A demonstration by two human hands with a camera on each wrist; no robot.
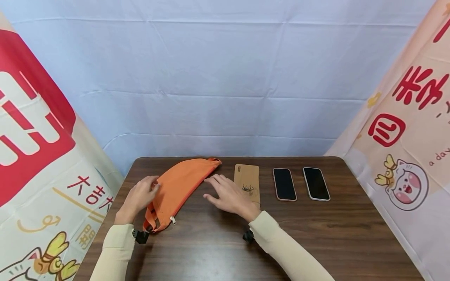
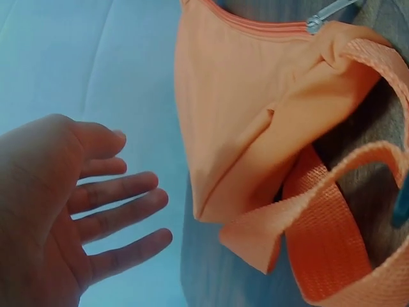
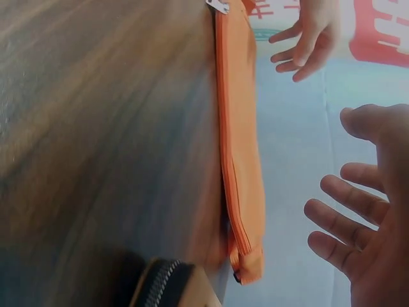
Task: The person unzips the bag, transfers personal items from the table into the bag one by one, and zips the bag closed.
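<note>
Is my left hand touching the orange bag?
Apart: the left wrist view shows a strip of pale backdrop between the left hand and the orange bag.

Both bare hands at the orange waist bag (image 1: 183, 177), fingers loosely spread.
The left hand (image 1: 140, 193) hovers at the bag's left edge, its fingertips overlapping that edge from above yet clear of the fabric in the wrist view; its fingers (image 2: 121, 214) are separated and nearly straight, thumb apart. The right hand (image 1: 227, 194) is just right of the bag's zipped side, palm turned toward it, fingers slightly bent, thumb apart, holding nothing. The left forearm (image 1: 114, 253) and right forearm (image 1: 293, 249), in cream sleeves, angle inward toward the bag.
</note>
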